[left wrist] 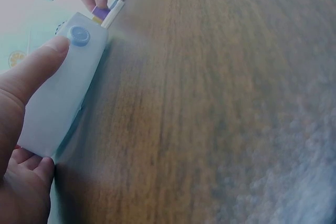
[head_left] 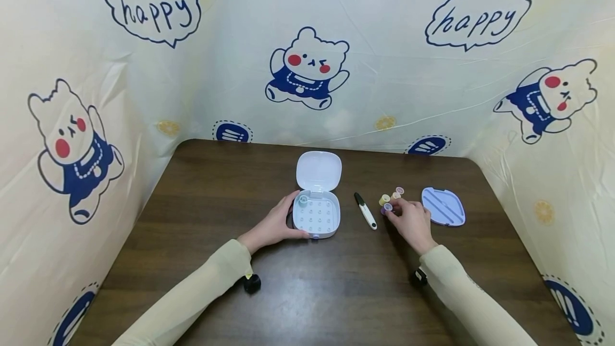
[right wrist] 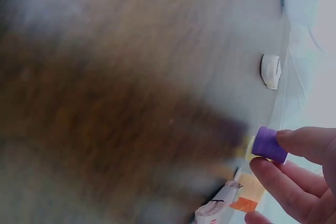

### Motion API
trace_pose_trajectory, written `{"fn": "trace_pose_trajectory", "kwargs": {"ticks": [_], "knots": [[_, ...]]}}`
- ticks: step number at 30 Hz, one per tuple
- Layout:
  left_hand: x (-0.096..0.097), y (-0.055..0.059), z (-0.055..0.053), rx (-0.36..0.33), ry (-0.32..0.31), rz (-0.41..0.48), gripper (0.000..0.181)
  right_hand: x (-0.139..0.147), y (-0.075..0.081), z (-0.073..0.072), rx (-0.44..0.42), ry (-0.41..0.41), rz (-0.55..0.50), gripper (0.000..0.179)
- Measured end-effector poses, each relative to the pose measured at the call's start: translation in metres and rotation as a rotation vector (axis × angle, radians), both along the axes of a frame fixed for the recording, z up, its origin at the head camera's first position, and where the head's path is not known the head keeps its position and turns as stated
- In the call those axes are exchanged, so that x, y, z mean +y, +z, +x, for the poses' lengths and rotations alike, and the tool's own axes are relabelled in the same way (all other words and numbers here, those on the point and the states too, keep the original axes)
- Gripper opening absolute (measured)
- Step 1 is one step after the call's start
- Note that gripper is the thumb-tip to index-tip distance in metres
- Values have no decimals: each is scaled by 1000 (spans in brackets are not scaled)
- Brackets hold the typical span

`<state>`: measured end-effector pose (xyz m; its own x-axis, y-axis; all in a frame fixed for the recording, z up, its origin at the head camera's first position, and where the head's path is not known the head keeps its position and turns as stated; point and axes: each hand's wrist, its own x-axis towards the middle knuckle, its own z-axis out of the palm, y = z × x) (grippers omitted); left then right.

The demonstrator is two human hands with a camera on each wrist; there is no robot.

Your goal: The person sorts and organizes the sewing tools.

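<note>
Tool (head_left: pixel 367 213) between case (head_left: pixel 315 216) and spools (head_left: pixel 384 200), tray (head_left: pixel 443 207) right of the spools.

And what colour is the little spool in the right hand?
Purple. The spool shows best in the right wrist view.

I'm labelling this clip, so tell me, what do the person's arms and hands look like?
The left hand and right hand are bare, without gloves. Long pale-cream fabric sleeves reach both wrists. A small rounded black object shows near the left wrist, and a small black-and-white object near the right.
</note>
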<state>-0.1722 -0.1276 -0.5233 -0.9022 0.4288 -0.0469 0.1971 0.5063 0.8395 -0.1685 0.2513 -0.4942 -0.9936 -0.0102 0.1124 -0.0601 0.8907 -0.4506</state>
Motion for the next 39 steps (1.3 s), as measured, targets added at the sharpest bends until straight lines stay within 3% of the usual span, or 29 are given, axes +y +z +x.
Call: {"fn": "trace_pose_trajectory", "kwargs": {"ticks": [16,39], "knots": [[1,0,2,-6,8,0,124,-12,17,7,116,33,-8,22],[1,2,2,-8,5,6,124,-39,30,1,100,131,-7,19]]}}
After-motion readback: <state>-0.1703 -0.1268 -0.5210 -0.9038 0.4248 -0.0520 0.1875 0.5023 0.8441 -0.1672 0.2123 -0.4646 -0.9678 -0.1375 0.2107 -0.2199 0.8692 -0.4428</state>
